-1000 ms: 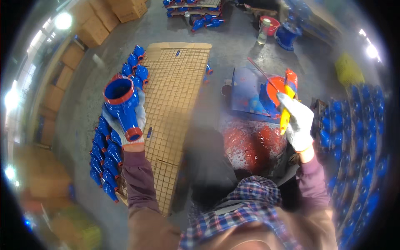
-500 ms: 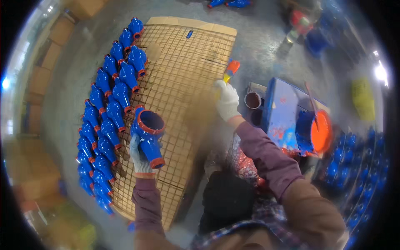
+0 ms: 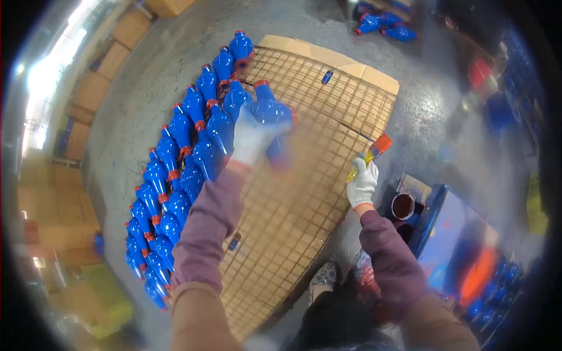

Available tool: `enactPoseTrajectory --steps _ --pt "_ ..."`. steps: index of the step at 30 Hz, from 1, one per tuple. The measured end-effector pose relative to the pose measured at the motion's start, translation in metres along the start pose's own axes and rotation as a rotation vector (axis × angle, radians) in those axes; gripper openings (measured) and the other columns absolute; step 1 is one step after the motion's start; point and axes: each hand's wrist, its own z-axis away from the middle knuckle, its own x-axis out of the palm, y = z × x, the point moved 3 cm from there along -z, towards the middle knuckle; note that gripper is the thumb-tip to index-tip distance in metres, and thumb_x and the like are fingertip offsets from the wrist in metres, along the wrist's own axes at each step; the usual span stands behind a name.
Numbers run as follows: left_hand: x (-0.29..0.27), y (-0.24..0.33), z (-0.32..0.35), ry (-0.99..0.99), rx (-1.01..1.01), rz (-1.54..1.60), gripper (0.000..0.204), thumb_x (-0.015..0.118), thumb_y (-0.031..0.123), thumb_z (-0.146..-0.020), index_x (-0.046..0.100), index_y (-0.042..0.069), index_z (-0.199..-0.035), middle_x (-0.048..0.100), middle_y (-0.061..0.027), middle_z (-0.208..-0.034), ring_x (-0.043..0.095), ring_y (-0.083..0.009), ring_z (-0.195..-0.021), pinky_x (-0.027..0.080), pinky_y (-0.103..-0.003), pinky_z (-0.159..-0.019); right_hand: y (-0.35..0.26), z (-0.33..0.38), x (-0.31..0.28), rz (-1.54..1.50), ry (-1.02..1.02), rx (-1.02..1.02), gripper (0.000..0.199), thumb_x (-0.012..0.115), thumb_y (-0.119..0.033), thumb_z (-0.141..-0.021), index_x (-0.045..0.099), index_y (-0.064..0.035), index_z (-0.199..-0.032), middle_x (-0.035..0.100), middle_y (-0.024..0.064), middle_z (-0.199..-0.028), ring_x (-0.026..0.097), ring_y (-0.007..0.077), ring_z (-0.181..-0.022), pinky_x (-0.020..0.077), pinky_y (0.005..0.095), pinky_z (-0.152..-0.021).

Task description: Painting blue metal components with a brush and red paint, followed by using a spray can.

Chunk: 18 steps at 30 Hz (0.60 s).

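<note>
My left hand (image 3: 250, 139), in a white knit glove, is closed on a glossy blue pipe fitting (image 3: 270, 111) with red rims. It is over the wire mesh (image 3: 316, 193), beside the near row of similar blue fittings (image 3: 193, 105) standing packed at the left. Motion smears the held fitting's lower end, and the fingers partly show. My right hand (image 3: 363, 182), also gloved, grips a paintbrush (image 3: 381, 144) with a yellow handle and orange-red bristles. The brush is above the right edge of the mesh, its bristles pointing away from me.
Cardboard (image 3: 328, 58) lies under the mesh. At the right are a cup of dark paint (image 3: 403, 206), a paint-stained box (image 3: 448, 228) and a blurred orange-red paint bucket (image 3: 479, 275). More blue fittings (image 3: 386, 24) lie at the far right; cardboard boxes (image 3: 114, 58) line the left.
My left hand has carried the blue fitting forward, from the near mesh to beside the packed fittings, and turned it. The view has shifted; my right hand still holds the brush at the mesh's right edge.
</note>
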Motion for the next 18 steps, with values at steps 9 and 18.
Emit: enactPoseTrajectory --steps 9,18 --pt "0.037 -0.015 -0.153 -0.036 -0.05 -1.045 0.085 0.083 0.051 -0.055 0.061 0.0 -0.119 0.069 -0.0212 -0.113 0.069 -0.0331 -0.105 0.055 -0.039 -0.091 0.004 -0.002 0.002 0.03 -0.087 0.006 0.04 0.062 0.003 -0.067 0.058 -0.015 -0.102 0.059 0.0159 -0.101 0.054 0.0412 -0.098 0.0424 0.0505 -0.091" --pt "0.031 -0.042 -0.194 -0.04 -0.116 -1.157 0.077 0.08 0.059 -0.058 0.071 0.004 -0.111 0.071 -0.0182 -0.113 0.067 -0.0325 -0.107 0.047 -0.038 -0.096 0.006 -0.002 0.005 0.064 -0.033 0.011 0.047 0.062 0.006 -0.064 0.056 -0.0168 -0.105 0.057 0.015 -0.097 0.054 0.0406 -0.093 0.044 0.0489 -0.083"
